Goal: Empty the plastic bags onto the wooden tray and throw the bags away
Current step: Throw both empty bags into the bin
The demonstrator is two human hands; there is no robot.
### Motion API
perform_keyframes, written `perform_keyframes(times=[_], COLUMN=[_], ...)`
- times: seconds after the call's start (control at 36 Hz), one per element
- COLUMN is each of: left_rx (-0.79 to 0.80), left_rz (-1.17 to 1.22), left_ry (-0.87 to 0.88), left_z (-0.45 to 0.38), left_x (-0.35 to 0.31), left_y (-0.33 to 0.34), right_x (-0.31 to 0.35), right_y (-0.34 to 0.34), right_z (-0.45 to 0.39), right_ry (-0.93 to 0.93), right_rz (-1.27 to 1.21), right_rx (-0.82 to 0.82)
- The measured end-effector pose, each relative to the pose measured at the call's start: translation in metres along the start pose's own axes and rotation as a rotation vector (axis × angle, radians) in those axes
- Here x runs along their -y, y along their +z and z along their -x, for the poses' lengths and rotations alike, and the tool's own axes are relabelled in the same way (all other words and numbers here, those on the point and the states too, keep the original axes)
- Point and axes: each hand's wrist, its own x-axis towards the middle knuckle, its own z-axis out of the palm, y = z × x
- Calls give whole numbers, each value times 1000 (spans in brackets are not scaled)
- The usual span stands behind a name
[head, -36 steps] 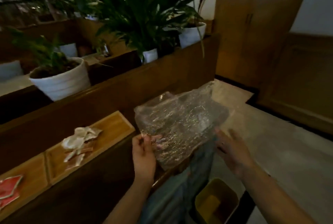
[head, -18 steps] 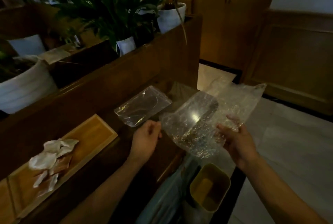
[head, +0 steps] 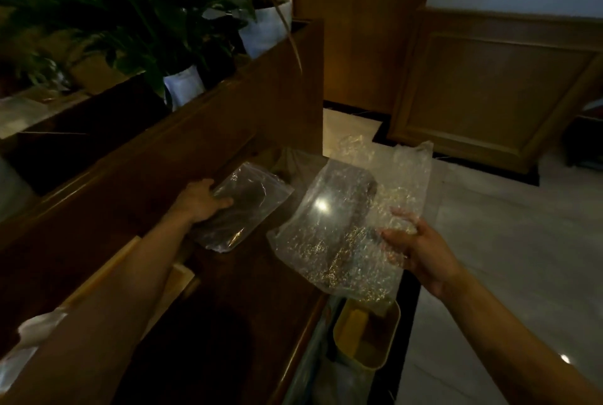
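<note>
My right hand [head: 414, 249] grips a crinkled clear bubble-wrap bag [head: 346, 225], holding it in the air above a yellow bin [head: 367, 342] by the counter's edge. My left hand [head: 204, 200] rests on a second clear plastic bag [head: 248, 205] that lies flat on the dark wooden counter [head: 228, 323], fingers closed on its near corner. The wooden tray [head: 177, 275] shows only a corner under my left forearm. White wrapped pieces [head: 36, 331] lie at the far left edge.
A raised wooden ledge [head: 202, 117] with white plant pots [head: 269, 24] and leafy plants runs behind the counter. Tiled floor [head: 509, 258] spreads to the right, with wooden cabinets [head: 362, 13] and panelling beyond.
My left hand let go of the bubble-wrap bag and reached forward onto the second bag on the counter. My right hand took the bubble-wrap bag and holds it over the bin.
</note>
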Motion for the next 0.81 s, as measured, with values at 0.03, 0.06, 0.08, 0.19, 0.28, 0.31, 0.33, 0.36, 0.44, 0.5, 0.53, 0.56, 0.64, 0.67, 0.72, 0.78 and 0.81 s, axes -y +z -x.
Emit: perform_keyframes(times=[0.03, 0.06, 0.08, 0.19, 0.28, 0.31, 0.33, 0.36, 0.44, 0.5, 0.53, 0.56, 0.64, 0.67, 0.72, 0.78, 0.81], left_rx=[2, 9, 23, 88, 126, 143, 163, 182, 255, 295, 320, 344, 395, 410, 427, 432, 435], left_rz=[34, 65, 91, 198, 246, 279, 313, 346, 425, 473, 502, 532, 612, 623, 616, 614, 621], left_ry=[9, 24, 33, 41, 68, 71, 74, 81, 102, 107, 115, 121, 132, 139, 155, 158, 155], left_z=[-1, 0, 0, -4, -4, -3, -2, 0, 4, 8, 10, 13, 18, 21, 26, 32, 35], left_x=[-2, -5, -7, -11, -21, -26, -30, -35, -52, -67, -76, -85, -112, -122, -145, -169, -180], left_y=[0, 0, 0, 4, 11, 15, 18, 22, 32, 38, 42, 45, 55, 59, 72, 86, 94], right_x=[-2, -2, -3, -4, -3, -3, -3, -3, 0, 4, 5, 6, 10, 12, 17, 21, 23], right_y=[-1, -2, -3, -7, -12, -15, -19, -23, -38, -50, -58, -66, -94, -104, -127, -152, -163], right_z=[-1, -1, -1, 2, 8, 11, 13, 14, 16, 19, 19, 20, 20, 21, 23, 25, 25], right_ry=[-6, -11, -15, -43, -61, -64, -67, -70, -64, -56, -57, -61, -67, -66, -68, -71, -75], right_rz=[2, 3, 5, 42, 58, 56, 45, 31, 15, 4, -1, -4, -39, -39, -33, -9, 12], right_rx=[-17, -30, -41, -78, -111, -119, -122, -125, -150, -157, -162, -170, -212, -228, -256, -287, -300])
